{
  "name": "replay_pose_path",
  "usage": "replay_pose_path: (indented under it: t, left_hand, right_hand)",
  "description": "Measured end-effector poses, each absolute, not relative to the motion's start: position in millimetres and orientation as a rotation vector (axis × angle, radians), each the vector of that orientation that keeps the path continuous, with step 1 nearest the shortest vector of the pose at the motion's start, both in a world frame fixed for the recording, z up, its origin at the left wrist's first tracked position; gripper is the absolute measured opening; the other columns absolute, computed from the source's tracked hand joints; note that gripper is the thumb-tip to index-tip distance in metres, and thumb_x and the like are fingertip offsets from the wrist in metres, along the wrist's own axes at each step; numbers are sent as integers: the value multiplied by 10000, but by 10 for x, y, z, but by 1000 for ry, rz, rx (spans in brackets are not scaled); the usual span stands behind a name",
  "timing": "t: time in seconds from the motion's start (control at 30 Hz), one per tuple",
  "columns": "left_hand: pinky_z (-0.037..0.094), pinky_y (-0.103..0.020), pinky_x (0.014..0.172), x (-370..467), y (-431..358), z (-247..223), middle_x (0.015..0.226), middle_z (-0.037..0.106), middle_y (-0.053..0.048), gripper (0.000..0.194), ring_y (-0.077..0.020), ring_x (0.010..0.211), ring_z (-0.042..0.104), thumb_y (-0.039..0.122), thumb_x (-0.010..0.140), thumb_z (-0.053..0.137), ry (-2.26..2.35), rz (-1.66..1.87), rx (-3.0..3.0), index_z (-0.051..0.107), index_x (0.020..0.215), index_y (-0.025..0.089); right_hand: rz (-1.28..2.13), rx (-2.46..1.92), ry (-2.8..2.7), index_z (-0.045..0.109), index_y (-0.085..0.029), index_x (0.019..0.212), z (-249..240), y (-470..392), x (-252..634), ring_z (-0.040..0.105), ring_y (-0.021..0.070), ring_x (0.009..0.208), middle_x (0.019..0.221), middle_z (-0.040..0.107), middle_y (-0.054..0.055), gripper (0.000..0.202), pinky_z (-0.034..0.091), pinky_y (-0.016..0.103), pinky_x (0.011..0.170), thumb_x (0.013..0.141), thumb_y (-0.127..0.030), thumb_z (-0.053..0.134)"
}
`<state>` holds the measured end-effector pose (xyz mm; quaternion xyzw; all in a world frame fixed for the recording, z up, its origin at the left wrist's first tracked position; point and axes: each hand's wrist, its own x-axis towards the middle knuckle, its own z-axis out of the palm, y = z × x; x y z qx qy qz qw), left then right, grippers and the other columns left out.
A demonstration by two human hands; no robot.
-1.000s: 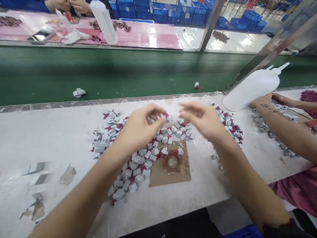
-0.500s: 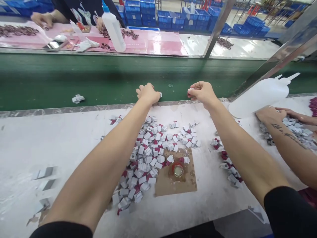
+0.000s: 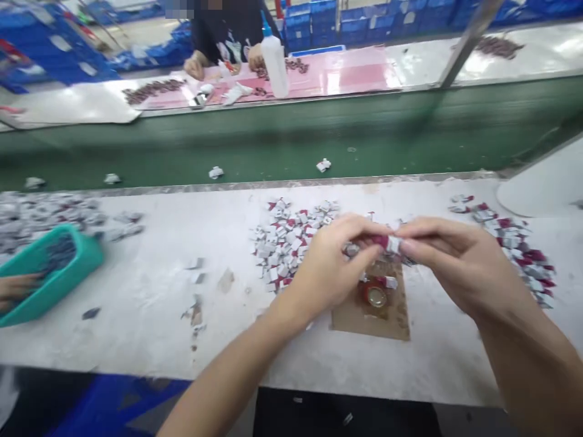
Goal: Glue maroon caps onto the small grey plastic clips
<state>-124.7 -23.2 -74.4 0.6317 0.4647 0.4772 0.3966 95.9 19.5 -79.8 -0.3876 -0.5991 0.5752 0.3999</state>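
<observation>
My left hand (image 3: 334, 258) and my right hand (image 3: 460, 261) meet above a brown cardboard piece (image 3: 392, 325). Between their fingertips is a small magenta-and-white piece (image 3: 386, 243), its magenta end at the left fingers and its white end at the right. Its exact kind is too small to make out. Below the hands, a small round red-rimmed container (image 3: 376, 295) sits on wet-looking cardboard, with a similar piece (image 3: 388, 282) beside it. A heap of white-and-magenta pieces (image 3: 285, 246) lies left of the hands, partly hidden by my left hand. More such pieces (image 3: 523, 255) lie at the right.
Beyond the table runs a green conveyor belt (image 3: 273, 139) carrying several small pieces. A teal basket (image 3: 86, 252) with another person's hand (image 3: 18, 288) in it stands at left. Across the belt are a person's hands and a white bottle (image 3: 276, 67). A large white container (image 3: 537, 182) stands at right.
Both hands have come back from the belt edge and together over the cardboard, now on one piece. The view has swung left. A white piece now lies on the belt where my left hand was.
</observation>
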Motion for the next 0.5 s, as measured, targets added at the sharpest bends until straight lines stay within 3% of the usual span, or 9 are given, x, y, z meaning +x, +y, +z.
replay_pose_path:
  t: [0.13,0.3,0.4,0.5]
  left_hand:
    - [668,-377,940,-1249,-768,-775,1096,851,-49,233,-213,1042,802,85,1085,700,1247,1188,1584,842,1143,260]
    - [688,-345,884,-1126,-1289,-841,1094,830,-50,205,-198,1002,816,111,1090,729,1430,1191,1464,842,1169,264]
    - [696,-382,956,-1244,-1475,-777,1176,833,-61,206,-225,1100,823,172,1101,745,1514,1156,1536,824,1250,291]
    - [659,-512,1095,-1710,-1547,-740,1314,814,-89,208,-308,1242,779,333,1107,761,1980,1050,1530,798,1312,327]
  right_hand:
    - [1312,-989,-1761,949,-380,1043,-848,-242,1045,870,284,927,1072,905,67,58,744,350,710,1011,-427,940]
    - [1130,-1018,-1868,921,-407,1143,-928,-711,963,894,296,1016,1116,914,40,103,772,371,865,1050,-393,878]
    - [1139,-1034,-1847,916,-413,1138,-944,-818,991,886,273,934,1083,909,26,116,768,335,814,1030,-378,891]
    - [1076,-1121,-1818,922,-414,1110,-990,-816,1142,875,277,912,1091,902,30,97,762,335,777,1025,-401,875]
